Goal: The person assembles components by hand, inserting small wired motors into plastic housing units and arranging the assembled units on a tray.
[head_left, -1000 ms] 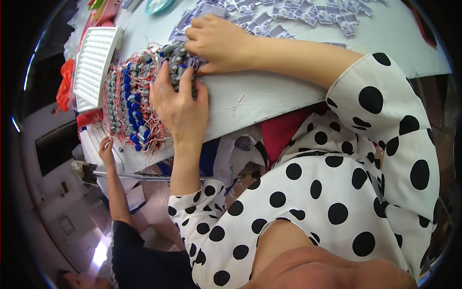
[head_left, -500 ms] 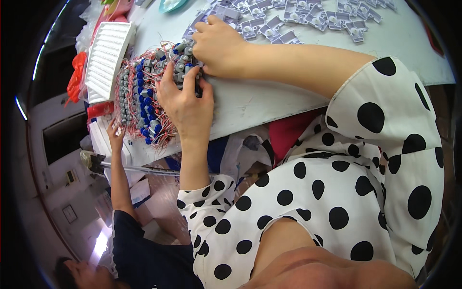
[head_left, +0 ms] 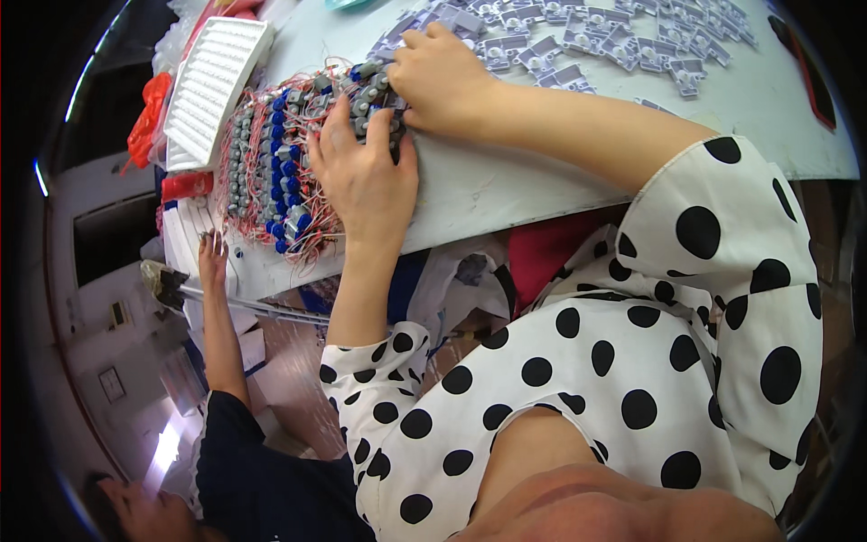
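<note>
Head view: left fingers [head_left: 378, 134] spread, touching grey parts [head_left: 368, 93]; right fingers [head_left: 412, 41] curled, grip hidden.

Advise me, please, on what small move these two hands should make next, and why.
Perhaps nudge the grey parts gently into line: the left hand reaches over them with fingers spread, the right hand is by their right edge, and they look somewhat unevenly placed.

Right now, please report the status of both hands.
Left hand touching grey parts. Right hand at their right edge, grip hidden. Lavender plastic pieces just beyond.
</note>
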Tool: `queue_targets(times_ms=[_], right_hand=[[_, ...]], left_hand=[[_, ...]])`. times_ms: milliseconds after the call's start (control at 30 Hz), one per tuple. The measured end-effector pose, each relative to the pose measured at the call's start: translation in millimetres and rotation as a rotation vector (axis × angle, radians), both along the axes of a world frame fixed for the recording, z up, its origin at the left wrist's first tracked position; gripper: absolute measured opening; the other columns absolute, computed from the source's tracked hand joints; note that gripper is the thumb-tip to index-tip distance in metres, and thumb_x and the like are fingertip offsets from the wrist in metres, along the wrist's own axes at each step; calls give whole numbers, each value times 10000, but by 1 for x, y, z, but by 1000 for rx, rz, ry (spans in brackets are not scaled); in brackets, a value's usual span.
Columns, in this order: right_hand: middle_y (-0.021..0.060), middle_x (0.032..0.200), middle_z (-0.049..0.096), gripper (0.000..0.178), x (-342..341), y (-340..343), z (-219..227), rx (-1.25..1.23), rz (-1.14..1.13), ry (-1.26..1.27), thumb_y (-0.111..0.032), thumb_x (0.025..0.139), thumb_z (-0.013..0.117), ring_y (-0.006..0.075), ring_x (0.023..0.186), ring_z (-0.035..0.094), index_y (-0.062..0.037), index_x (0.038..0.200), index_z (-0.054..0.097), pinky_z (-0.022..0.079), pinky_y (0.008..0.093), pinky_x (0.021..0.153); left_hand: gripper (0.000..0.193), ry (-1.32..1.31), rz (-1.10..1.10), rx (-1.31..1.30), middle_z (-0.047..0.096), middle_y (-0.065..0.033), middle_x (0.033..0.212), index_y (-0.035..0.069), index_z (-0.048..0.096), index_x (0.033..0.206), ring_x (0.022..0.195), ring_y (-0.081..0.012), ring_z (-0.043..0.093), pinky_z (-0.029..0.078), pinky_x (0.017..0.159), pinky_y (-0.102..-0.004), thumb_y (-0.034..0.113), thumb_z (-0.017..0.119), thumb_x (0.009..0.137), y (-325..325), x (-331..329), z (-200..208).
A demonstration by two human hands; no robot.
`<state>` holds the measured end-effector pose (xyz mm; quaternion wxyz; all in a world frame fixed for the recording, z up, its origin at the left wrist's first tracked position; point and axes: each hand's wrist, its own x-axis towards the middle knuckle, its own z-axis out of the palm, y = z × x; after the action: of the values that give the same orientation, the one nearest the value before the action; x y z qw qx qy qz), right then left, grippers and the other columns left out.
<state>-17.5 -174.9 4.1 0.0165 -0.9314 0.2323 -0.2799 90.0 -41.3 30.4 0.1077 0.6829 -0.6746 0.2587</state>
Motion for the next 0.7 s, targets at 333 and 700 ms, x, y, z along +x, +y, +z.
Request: queue_targets(times_ms=[333, 700], right_hand=[[135, 914, 687, 181, -16, -7, -2, 0, -75, -22, -172, 751, 635, 294, 1011, 611, -36, 806, 741, 443, 423, 908], [-8, 962, 665, 187, 2, -6, -9, -194, 194, -52, -175, 709, 787, 195, 1063, 564, -107, 864, 708, 450, 352, 924]], left_hand=[[306, 23, 37, -62, 567, -191, 1337, 120, 680, 1071, 1260, -356, 513, 344, 1094, -599, 171, 755, 779, -7, 8, -12], [297, 75, 60, -66, 574, -176, 1333, 144, 698, 1065, 1249, -348, 540, 353, 1113, -555, 187, 772, 781, -6, 14, -11]])
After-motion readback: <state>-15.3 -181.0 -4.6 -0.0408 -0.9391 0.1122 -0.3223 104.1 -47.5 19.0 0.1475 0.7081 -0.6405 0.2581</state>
